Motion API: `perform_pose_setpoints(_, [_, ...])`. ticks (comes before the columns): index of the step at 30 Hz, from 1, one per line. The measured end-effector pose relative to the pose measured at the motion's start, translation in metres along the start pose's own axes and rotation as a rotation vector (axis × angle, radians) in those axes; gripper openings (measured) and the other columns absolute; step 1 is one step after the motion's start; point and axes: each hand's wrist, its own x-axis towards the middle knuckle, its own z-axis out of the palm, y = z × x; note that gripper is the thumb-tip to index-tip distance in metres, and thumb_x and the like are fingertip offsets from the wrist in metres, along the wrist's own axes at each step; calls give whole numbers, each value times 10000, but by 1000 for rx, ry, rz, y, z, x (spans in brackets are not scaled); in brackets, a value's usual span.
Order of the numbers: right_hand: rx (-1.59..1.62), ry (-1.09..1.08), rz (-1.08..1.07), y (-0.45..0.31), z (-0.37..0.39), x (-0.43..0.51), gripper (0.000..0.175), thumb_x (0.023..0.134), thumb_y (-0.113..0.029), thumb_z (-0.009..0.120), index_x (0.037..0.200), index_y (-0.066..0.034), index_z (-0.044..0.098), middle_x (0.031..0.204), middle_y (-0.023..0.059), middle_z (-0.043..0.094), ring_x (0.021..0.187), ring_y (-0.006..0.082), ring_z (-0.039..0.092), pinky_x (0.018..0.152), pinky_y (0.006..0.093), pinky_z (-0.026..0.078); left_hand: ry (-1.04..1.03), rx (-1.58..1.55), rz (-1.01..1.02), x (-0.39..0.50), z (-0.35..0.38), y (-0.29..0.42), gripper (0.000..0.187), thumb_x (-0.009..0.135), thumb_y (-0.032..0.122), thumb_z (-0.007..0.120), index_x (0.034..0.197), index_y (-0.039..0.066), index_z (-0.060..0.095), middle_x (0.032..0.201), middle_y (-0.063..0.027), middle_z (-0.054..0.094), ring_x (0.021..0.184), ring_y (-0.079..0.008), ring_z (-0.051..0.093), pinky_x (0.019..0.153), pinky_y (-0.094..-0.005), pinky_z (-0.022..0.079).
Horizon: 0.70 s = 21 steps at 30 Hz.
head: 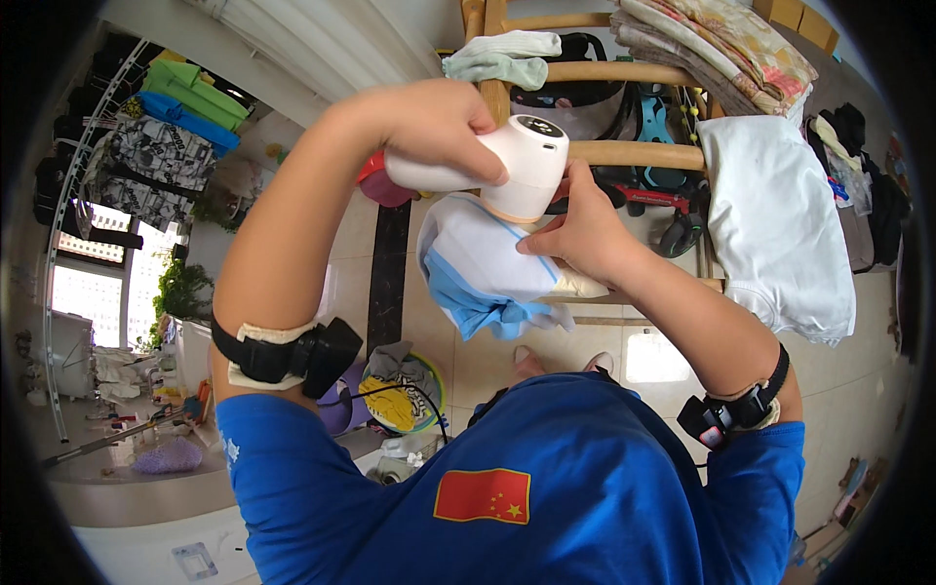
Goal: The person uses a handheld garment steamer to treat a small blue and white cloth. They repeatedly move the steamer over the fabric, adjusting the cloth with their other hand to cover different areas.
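My left hand [446, 131] grips the handle of a white handheld fabric shaver [523, 172], whose round head has a small lit display on top. The head's lower rim rests on or just above a white and light-blue garment [475, 241]. With thumb and fingers, my right hand [596, 238] pinches the garment's edge, close to the shaver's right side. The garment hangs bunched over a rail of a wooden rack [625, 155]; part of that rail is hidden by my hands and the cloth.
Light socks [504, 58] lie on the rack's upper left. A white garment [779, 227] and folded patterned cloths [716, 51] are at its right. Behind the rails stands a red and black wheeled thing [665, 205]. A laundry basket [439, 387] with clothes sits on the floor at lower left.
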Motion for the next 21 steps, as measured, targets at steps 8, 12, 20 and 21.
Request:
perform_pose_setpoints(8, [-29, 23, -54, -2, 0, -3, 1165, 606, 38, 798, 1452, -59, 4, 1306, 231, 477, 789, 216, 666, 718, 335, 549, -184, -133, -82, 17, -8, 8, 372, 724, 262, 726, 923, -49, 682, 786, -109, 685, 647, -156, 653, 555, -289, 526])
perform_pose_setpoints(12, [-61, 36, -68, -4, -1, -4, 1204, 593, 26, 809, 1462, -68, -19, 1310, 242, 476, 793, 240, 669, 745, 343, 545, -221, -91, -61, 20, -8, 10, 377, 730, 248, 723, 954, -52, 678, 796, -122, 687, 640, -165, 662, 542, -291, 538])
perform_pose_setpoints(20, [-53, 13, -30, -7, -3, -5, 1217, 592, 17, 816, 1469, -82, -22, 1338, 261, 443, 759, 213, 667, 711, 330, 547, -232, -99, -84, 22, -5, 1, 357, 745, 262, 721, 905, -52, 667, 791, -112, 682, 643, -163, 659, 552, -287, 532])
perform_pose_setpoints(21, [-27, 1, -17, -7, -3, -4, 1218, 594, 17, 816, 1470, -85, -24, 1344, 261, 435, 750, 205, 666, 701, 326, 548, -229, -111, -74, 21, -5, -2, 354, 751, 267, 719, 897, -51, 665, 789, -110, 681, 643, -160, 656, 549, -287, 529])
